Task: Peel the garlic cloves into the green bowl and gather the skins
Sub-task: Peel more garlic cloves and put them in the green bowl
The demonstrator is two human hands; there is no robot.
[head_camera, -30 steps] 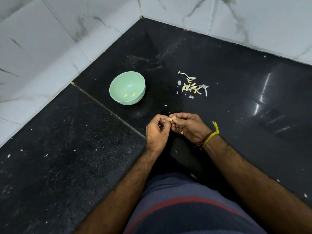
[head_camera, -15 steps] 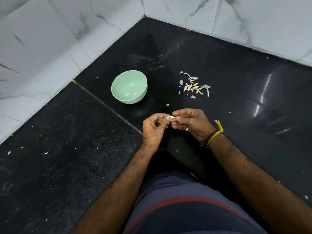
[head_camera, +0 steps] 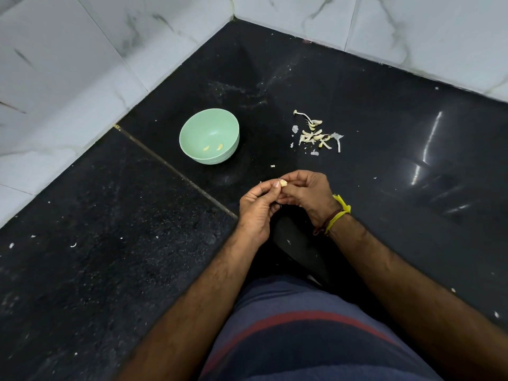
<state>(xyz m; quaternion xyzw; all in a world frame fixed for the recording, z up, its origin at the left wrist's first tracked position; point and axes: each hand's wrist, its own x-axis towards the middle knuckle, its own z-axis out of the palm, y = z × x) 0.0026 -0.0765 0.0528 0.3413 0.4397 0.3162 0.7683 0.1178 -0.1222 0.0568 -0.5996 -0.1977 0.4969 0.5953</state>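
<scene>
Green bowl point(head_camera: 209, 140) holds two peeled cloves; our left hand point(head_camera: 257, 209) and right hand point(head_camera: 308, 196) pinch a third garlic clove point(head_camera: 283, 183), skins point(head_camera: 316, 134) ungathered.

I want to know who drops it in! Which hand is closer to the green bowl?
Left. The left hand sits below-right of the green bowl; the right hand is farther right.
</scene>
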